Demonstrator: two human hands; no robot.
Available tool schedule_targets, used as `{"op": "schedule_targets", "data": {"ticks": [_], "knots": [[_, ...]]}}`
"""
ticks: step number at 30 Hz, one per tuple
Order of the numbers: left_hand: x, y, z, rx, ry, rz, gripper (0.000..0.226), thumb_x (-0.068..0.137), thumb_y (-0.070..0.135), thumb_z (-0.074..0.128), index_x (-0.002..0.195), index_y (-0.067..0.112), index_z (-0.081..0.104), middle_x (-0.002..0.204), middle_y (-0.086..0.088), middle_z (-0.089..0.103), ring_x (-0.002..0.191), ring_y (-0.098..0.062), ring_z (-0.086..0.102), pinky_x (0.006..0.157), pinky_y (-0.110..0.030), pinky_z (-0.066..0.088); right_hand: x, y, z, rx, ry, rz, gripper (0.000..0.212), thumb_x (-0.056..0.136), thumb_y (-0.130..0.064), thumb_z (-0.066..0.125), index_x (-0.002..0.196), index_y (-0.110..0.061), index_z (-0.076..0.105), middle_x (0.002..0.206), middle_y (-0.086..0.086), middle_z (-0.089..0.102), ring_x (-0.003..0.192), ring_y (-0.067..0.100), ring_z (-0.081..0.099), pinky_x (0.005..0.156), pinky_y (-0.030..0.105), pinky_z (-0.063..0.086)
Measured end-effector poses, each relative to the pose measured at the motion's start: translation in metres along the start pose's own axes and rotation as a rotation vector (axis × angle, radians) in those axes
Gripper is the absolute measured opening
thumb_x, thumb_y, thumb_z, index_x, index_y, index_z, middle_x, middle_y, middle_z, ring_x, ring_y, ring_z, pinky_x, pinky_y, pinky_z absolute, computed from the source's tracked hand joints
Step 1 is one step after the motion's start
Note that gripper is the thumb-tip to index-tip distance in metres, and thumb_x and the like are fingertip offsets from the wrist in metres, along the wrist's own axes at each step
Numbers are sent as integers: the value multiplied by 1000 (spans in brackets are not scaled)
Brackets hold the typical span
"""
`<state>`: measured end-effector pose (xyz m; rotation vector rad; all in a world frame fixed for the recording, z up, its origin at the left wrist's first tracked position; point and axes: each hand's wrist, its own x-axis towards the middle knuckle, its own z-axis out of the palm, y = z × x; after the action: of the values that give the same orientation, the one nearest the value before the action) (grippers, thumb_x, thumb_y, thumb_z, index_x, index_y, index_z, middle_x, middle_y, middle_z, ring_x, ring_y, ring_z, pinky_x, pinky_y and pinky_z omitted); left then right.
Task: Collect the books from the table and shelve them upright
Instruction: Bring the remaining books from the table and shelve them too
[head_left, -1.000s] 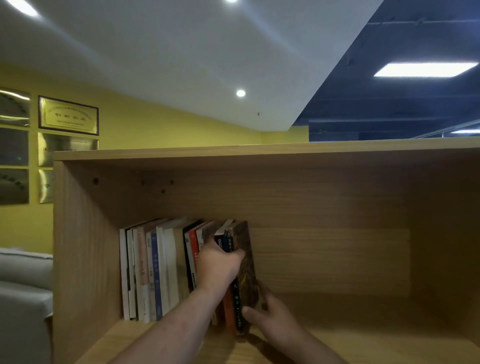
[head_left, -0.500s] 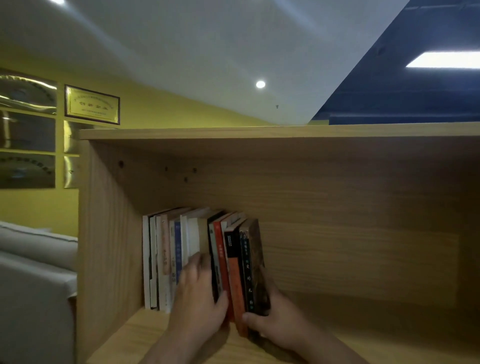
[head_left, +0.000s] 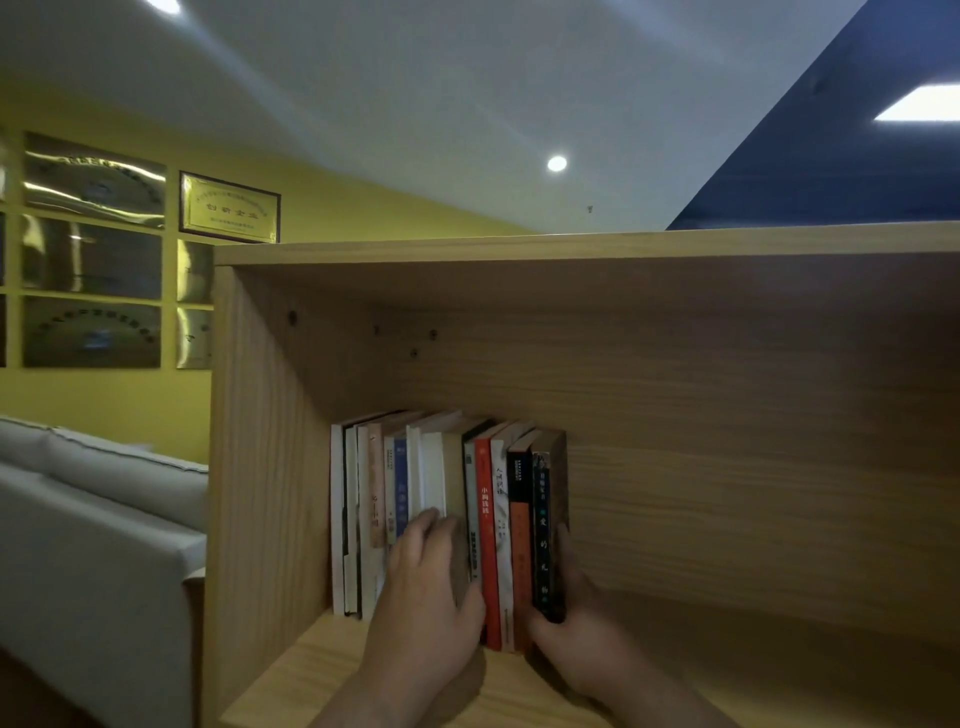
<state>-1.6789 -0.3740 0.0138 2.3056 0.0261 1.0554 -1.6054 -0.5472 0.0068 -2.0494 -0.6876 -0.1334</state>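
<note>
A row of several books (head_left: 447, 509) stands upright at the left end of a wooden shelf (head_left: 727, 675). My left hand (head_left: 426, 597) lies flat against the spines in the middle of the row, fingers pointing up. My right hand (head_left: 576, 634) cups the lower outer side of the rightmost dark book (head_left: 548, 525), with the thumb on its spine. That book and the red and orange books (head_left: 485, 545) beside it stick out a little toward me.
The shelf's left side panel (head_left: 260, 467) is close to the row, and its top board (head_left: 571, 244) runs above. To the right of the books lies bare shelf. A grey sofa (head_left: 93, 519) and framed plaques (head_left: 228, 208) on a yellow wall are at the left.
My left hand has dropped from the top of the right-hand books to lie flat on the spines. The leaning books now stand straight. The view has shifted left, so the shelf sits further right.
</note>
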Motion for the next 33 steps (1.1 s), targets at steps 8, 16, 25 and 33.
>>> {"op": "schedule_targets", "data": {"ticks": [8,16,25,33], "knots": [[77,14,-50,196,62,36,81,89,41,63,157,34,21,162,-2,22,149,-26,12,123,-43,21,-1,2,-4,14,-22,51,112,62,-85,61,140,-72,-18,147,-21,52,114,-5,56,89,17,43],[86,26,-48,262,67,57,62,85,48,67,143,33,50,142,-8,45,137,-27,27,115,-46,31,-1,2,-6,18,-36,43,116,62,-84,61,145,-66,-18,150,-21,49,125,-1,56,103,23,44],[81,40,-35,161,135,54,58,80,42,70,135,26,60,139,-10,44,133,-27,35,107,-41,43,-3,2,-8,101,-22,36,126,45,-96,61,148,-66,-6,136,-27,60,114,-6,62,105,32,51],[83,49,-33,159,190,-22,56,74,36,69,128,20,66,135,-10,51,132,-32,37,109,-50,41,-3,2,-9,134,-11,105,120,62,-68,76,150,-63,-4,137,-22,60,121,0,60,108,33,49]]}}
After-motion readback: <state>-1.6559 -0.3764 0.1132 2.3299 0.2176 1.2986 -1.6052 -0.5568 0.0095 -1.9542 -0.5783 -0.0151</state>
